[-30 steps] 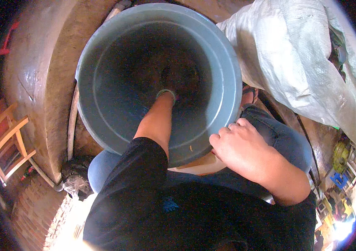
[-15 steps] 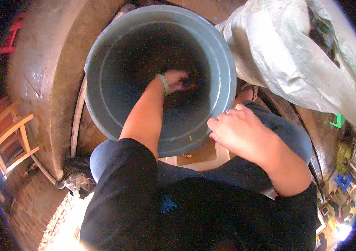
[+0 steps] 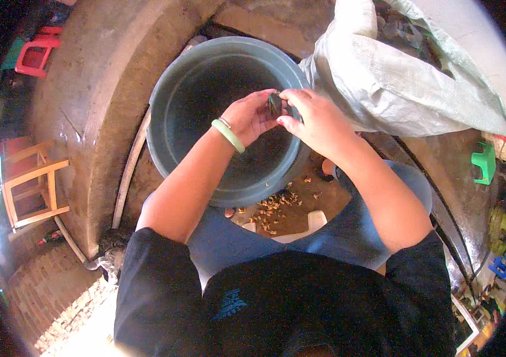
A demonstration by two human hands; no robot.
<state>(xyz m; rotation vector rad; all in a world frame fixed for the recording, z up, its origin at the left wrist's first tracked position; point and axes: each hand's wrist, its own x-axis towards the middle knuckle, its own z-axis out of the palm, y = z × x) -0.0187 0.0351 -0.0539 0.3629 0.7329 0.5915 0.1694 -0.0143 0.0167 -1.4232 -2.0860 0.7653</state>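
A small dark, greenish oval piece that looks like a mussel is held up over a large grey-blue round tub. My left hand, with a pale green bangle at the wrist, is closed round it from the left. From the other side, the thumb and fingertips of my right hand pinch at its upper edge. Both hands meet above the right part of the tub. What lies at the tub's bottom is too dark to make out.
A big white woven sack, open at the top with dark contents, stands right of the tub. Yellowish scraps litter the floor between my legs. A wooden stool, a red stool and a green stool stand farther out.
My left hand has come up from deep inside the tub with the dark piece. My right hand has left the tub's rim and joined it. The tub now sits more upright, farther from me.
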